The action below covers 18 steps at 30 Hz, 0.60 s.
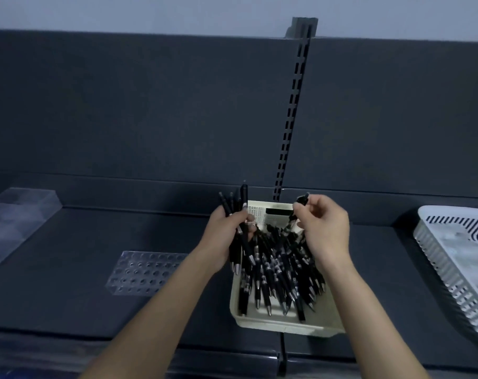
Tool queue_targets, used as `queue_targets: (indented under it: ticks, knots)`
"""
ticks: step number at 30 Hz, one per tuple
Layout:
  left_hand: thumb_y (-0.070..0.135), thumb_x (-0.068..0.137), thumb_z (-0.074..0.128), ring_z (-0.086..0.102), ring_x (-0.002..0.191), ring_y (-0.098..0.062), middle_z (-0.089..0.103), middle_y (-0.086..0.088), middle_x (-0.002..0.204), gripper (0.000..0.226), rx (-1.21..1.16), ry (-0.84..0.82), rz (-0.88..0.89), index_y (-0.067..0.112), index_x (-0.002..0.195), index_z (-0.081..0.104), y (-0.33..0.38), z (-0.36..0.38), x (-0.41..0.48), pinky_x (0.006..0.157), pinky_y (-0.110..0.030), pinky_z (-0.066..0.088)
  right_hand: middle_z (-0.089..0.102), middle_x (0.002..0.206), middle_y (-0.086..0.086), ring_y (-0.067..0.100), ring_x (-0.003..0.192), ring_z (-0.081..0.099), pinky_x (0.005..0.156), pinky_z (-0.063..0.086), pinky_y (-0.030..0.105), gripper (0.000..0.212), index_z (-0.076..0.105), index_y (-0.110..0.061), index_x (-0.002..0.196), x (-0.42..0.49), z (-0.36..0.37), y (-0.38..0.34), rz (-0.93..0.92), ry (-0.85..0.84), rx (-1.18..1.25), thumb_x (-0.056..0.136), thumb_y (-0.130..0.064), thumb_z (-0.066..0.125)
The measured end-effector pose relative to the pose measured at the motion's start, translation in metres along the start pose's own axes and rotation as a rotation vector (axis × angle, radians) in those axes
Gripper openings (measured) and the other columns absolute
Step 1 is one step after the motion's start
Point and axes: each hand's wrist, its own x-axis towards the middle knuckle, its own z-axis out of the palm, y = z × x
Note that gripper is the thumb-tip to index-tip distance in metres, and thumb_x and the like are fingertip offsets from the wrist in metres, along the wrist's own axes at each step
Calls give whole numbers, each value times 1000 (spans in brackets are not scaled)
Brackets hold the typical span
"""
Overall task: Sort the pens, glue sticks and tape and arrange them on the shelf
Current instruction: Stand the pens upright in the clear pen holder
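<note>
From my head camera, my left hand point(224, 237) is curled around a small bunch of pens point(242, 231), their button ends sticking up past my fingers and their tips pointing down toward me. My right hand point(326, 231) pinches a single pen point(300, 205) between thumb and fingertips, just above the far end of the cream tray point(281, 328). Both hands hover over that tray, near each other but not touching. A heap of black pens point(281, 272) lies in the tray, directly beneath and between my hands. The tray sits on the dark shelf point(68, 242). To its left lies a clear holder with rows of holes point(145, 272); to its right, well apart, a white slotted basket point(451, 272).
</note>
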Motion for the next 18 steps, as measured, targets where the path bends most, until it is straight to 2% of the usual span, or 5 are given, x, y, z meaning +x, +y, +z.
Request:
queue_targets:
  ticks: [2, 6, 8, 12, 18]
  knots:
    - [7, 93, 56, 61, 66, -16, 63, -11, 88, 12, -19, 26, 16, 1, 104, 55, 7, -12, 0, 57, -28, 52, 48, 61, -9, 11, 64, 48, 74, 55, 42, 18, 57, -16, 70, -2, 11, -11, -10, 8, 53, 84, -13, 68]
    - [6, 95, 53, 58, 58, -14, 60, -9, 78, 1, -36, 11, 38, 6, 94, 54, 21, -41, -3, 53, -25, 49, 51, 63, -10, 9, 66, 51, 80, 55, 47, 10, 62, -15, 76, -11, 40, -31, -26, -16, 129, 84, -13, 68]
    - [8, 95, 55, 57, 56, -13, 60, -7, 76, 3, -29, 24, 57, 7, 93, 55, 28, -61, -6, 51, -23, 49, 48, 61, -7, 13, 66, 49, 75, 56, 44, 15, 59, -8, 73, -20, 58, -37, -9, -45, 156, 84, -11, 68]
    - [11, 94, 58, 59, 60, -14, 63, -8, 80, 7, -26, 83, 84, 6, 97, 57, 39, -116, -12, 53, -22, 51, 39, 63, 4, 13, 63, 42, 58, 52, 19, 22, 50, -8, 70, -42, 105, -52, 12, -126, 221, 86, -1, 63]
    - [4, 93, 56, 62, 67, -13, 66, -8, 85, 8, -52, 205, 51, 5, 100, 58, 35, -203, -18, 57, -21, 53, 48, 64, 3, 8, 61, 51, 58, 51, 15, 13, 61, -8, 77, -75, 179, -65, 30, -254, 239, 85, 2, 63]
